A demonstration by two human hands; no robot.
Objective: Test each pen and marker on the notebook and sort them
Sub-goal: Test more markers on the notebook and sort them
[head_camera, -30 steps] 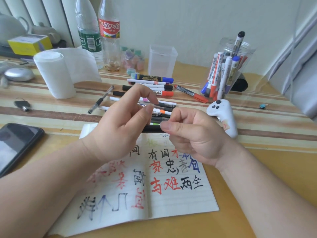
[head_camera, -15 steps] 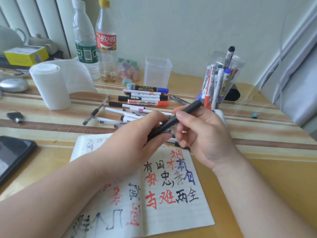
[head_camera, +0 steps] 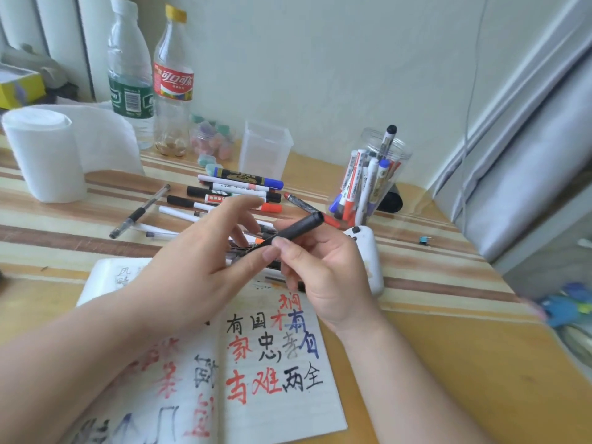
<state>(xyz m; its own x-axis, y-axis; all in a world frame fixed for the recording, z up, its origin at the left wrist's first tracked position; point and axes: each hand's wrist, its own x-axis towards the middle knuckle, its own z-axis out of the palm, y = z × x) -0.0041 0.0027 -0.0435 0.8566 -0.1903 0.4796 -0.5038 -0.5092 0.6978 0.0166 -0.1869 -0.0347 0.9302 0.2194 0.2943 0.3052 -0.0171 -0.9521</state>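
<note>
1. The black marker [head_camera: 298, 227] is held above the top edge of the open notebook [head_camera: 282, 395], tilted with its upper end pointing far and right.
2. The right hand [head_camera: 323, 270] grips it, fingers curled round the barrel and thumb pressed on it.
3. The left hand [head_camera: 198, 267] has its fingers [head_camera: 243, 205] spread and loosely straight, with the thumb tip at the marker's lower end.
4. Loose pens [head_camera: 237, 187] lie on the bench [head_camera: 448, 347] beyond the hands, and a clear jar [head_camera: 394, 155] holds more.

Pale wall [head_camera: 320, 59] behind striped wooden desk [head_camera: 448, 331], grey curtain [head_camera: 528, 155] right.
</note>
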